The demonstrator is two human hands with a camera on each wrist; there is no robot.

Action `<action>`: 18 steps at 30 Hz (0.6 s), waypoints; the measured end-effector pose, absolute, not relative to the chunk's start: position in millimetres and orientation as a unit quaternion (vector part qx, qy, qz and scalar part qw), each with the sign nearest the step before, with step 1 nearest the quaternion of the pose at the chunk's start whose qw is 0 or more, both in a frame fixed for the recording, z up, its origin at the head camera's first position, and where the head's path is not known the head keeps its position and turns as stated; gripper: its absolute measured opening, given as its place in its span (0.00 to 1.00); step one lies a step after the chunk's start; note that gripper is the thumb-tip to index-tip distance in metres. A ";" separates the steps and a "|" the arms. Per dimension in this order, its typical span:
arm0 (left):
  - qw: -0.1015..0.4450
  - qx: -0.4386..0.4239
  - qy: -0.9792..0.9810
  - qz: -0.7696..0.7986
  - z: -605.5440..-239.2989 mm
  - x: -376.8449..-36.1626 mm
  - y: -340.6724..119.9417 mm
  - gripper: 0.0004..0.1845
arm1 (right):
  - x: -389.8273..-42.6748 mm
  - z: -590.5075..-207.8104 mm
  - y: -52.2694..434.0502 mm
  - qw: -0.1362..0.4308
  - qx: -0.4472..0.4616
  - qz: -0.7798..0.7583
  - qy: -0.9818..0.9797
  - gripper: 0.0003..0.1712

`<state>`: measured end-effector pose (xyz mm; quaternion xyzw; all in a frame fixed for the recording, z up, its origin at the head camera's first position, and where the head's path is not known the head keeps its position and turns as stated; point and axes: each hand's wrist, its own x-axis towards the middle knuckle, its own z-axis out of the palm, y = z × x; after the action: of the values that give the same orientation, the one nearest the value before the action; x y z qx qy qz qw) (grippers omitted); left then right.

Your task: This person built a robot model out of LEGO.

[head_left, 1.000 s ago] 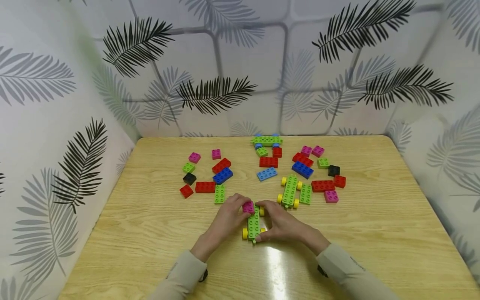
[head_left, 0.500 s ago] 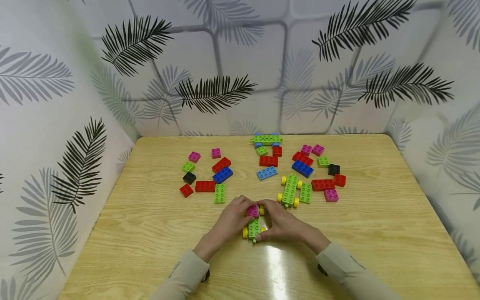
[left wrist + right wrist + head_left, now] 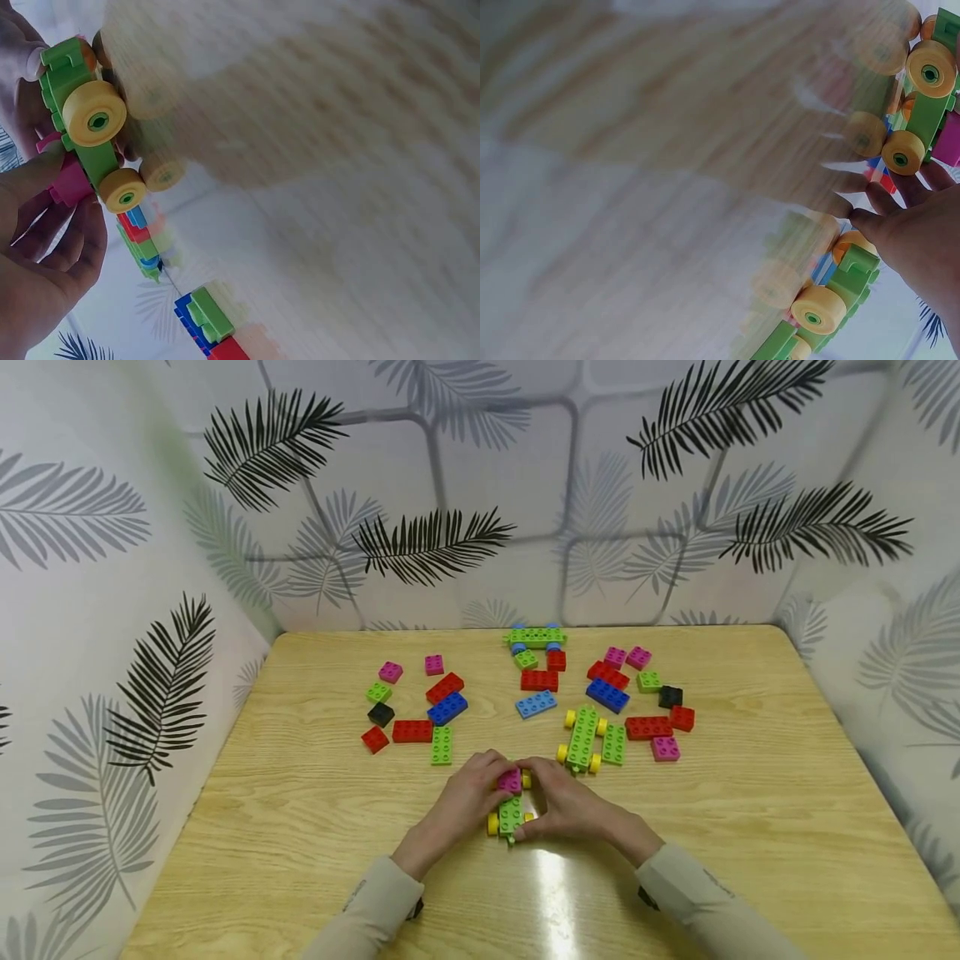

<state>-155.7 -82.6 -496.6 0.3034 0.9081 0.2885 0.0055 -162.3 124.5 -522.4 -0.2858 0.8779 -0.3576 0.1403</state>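
Right now the left hand [image 3: 457, 806] pinches a small pink plastic block [image 3: 511, 780] onto the far end of a green toy car base with yellow wheels [image 3: 510, 816], near the wooden table's [image 3: 300, 827] 6 o'clock edge, while the right hand [image 3: 573, 810] grips the base, so next it probably needs a firm push down.

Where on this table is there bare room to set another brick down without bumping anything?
Bare wood lies along the table left edge, beside the left hand, and on the right side past the pink brick. It is crowded in the far middle, around the red brick and the second green car.
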 end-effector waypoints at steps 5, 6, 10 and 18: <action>0.016 0.298 0.912 0.283 -495.2 -160.7 -81.1 0.15 | -162.6 -523.4 125.1 0.142 -0.287 -0.359 0.876 0.57; 0.021 0.294 0.912 0.285 -494.9 -162.2 -80.6 0.14 | -162.5 -523.6 125.2 0.142 -0.288 -0.359 0.876 0.57; 0.047 0.276 0.912 0.299 -492.9 -167.5 -78.4 0.12 | -162.3 -523.2 125.5 0.142 -0.290 -0.361 0.875 0.56; 0.086 0.264 0.908 0.313 -488.1 -174.4 -76.7 0.11 | -162.6 -522.8 124.4 0.142 -0.285 -0.359 0.877 0.57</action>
<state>-174.4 -76.7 -488.1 0.2635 0.9083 0.3134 0.0857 -162.6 124.4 -522.8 -0.2854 0.8772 -0.3590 0.1421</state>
